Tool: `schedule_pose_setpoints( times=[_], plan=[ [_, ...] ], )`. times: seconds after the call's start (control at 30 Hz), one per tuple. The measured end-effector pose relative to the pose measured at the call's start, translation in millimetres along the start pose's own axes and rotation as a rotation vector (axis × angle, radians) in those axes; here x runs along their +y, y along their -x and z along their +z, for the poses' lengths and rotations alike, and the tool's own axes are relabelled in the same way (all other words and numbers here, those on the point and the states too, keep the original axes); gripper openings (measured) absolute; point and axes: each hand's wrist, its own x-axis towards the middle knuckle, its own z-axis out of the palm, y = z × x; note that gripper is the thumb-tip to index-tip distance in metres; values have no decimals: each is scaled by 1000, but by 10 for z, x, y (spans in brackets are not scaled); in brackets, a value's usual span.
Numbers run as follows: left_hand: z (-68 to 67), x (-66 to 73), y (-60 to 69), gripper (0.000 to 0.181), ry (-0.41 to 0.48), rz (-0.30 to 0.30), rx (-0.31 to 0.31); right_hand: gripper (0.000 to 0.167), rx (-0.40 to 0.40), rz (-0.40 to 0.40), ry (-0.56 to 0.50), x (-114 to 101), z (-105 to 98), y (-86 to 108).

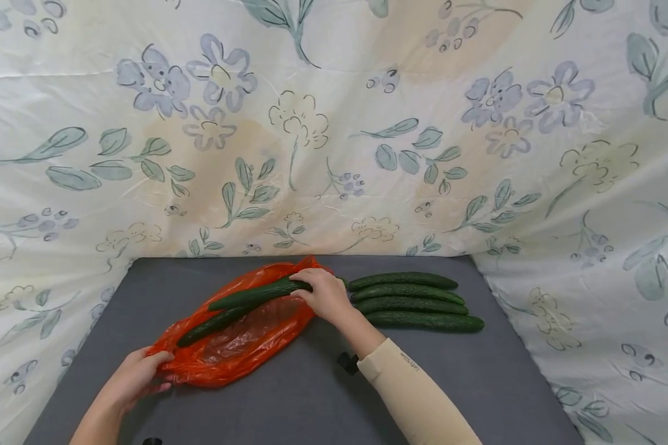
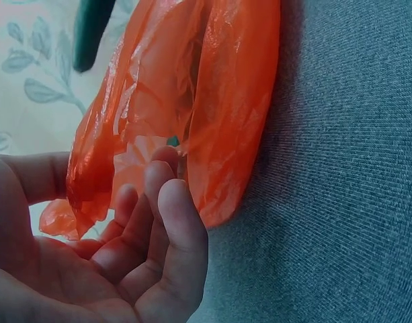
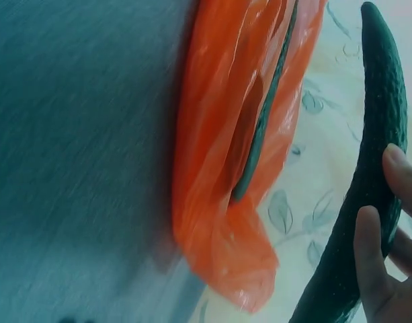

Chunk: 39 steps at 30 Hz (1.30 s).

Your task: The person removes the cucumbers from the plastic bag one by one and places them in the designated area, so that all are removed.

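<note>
An orange-red plastic bag (image 1: pixel 239 368) lies spread on the grey table with its mouth gaping upward. One cucumber (image 1: pixel 211 327) rests inside it. Above the bag, my right hand (image 1: pixel 325 296) grips another cucumber (image 3: pixel 350 235) near its middle, thumb on one side and fingers on the other. That held cucumber is lifted clear of the bag in the right wrist view. At the near left end of the bag, my left hand (image 1: pixel 139 374) holds the plastic edge; in the left wrist view the rim (image 2: pixel 88 182) passes between thumb and curled fingers.
Several cucumbers (image 1: pixel 412 306) lie side by side in a row right of the bag. A small black object (image 1: pixel 347 363) sits near the right forearm, another (image 1: pixel 152 441) at the front edge. Floral cloth (image 1: pixel 334 154) hangs behind and at both sides.
</note>
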Motion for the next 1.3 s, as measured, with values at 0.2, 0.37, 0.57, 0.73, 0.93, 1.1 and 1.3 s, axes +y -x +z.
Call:
schedule_pose_setpoints(
  times=[0.2, 0.37, 0.57, 0.73, 0.93, 1.1, 1.3],
  plan=[
    [-9, -10, 1, 58, 1, -7, -7, 39, 10, 0, -42, 189, -152, 142],
    [5, -16, 10, 55, 2, -8, -2, 39, 20, 47, -66, 441, -326, 306],
    [9, -29, 29, 51, -1, -13, -2, 37, 53, 92, -93, 722, -489, 520],
    [1, -22, 17, 53, 0, -12, -8, 38, 36, 148, -92, 841, -604, 683],
    [-4, 0, 3, 56, -8, -8, -11, 40, 25, 173, -62, 944, -679, 825],
    [2, -5, -10, 55, -16, -10, -17, 40, 35, 177, -55, 1024, -707, 939],
    [11, 1, -19, 53, -22, 1, -15, 41, 31, 192, -44, 1119, -747, 1090]
  ],
)
